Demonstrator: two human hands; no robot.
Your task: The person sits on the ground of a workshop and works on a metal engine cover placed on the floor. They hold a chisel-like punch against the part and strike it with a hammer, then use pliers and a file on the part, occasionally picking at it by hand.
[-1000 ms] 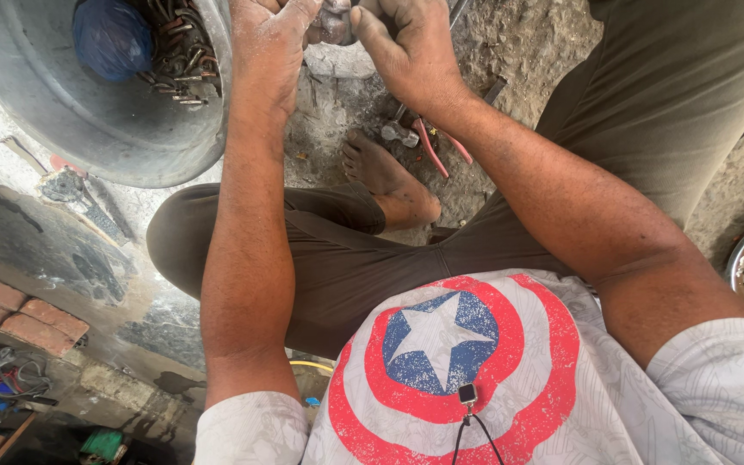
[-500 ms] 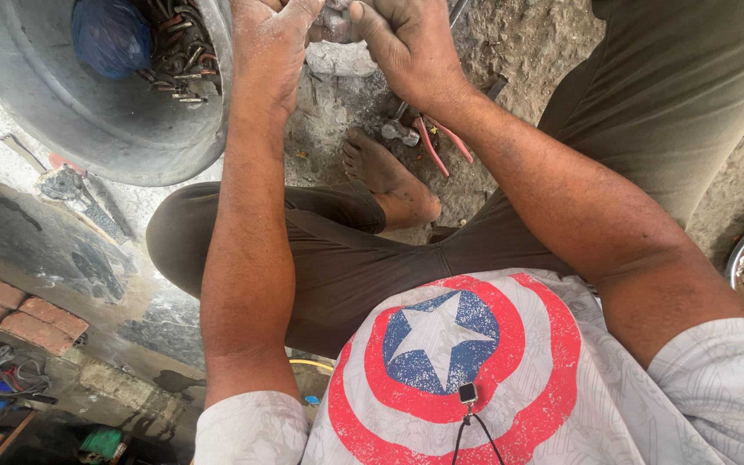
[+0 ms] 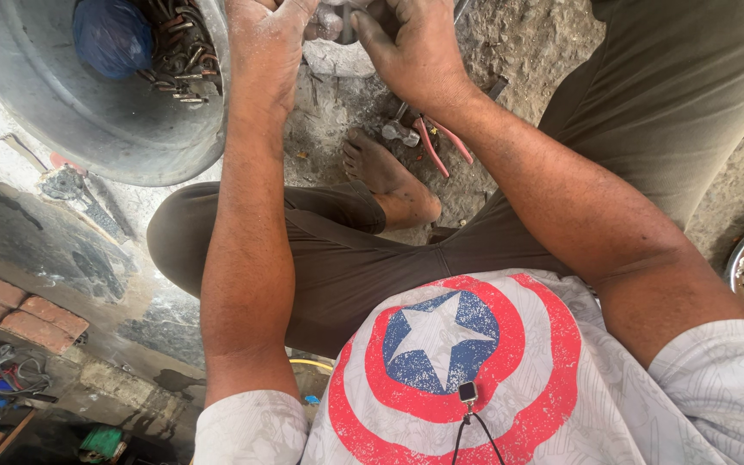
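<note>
Gripping a small grey metal part (image 3: 337, 21) between both hands at the top edge of view, straight ahead of the seated person.

Left hand (image 3: 264, 34) and right hand (image 3: 411, 52) both curl closed around the part, equally near it, with a pale round stone block (image 3: 337, 60) just below. Its long axis is cut off by the frame, so I cannot tell it. Red-handled pliers (image 3: 441, 142) lie on the ground under the right wrist; a metal tub (image 3: 96, 129) of scrap sits just left.
</note>
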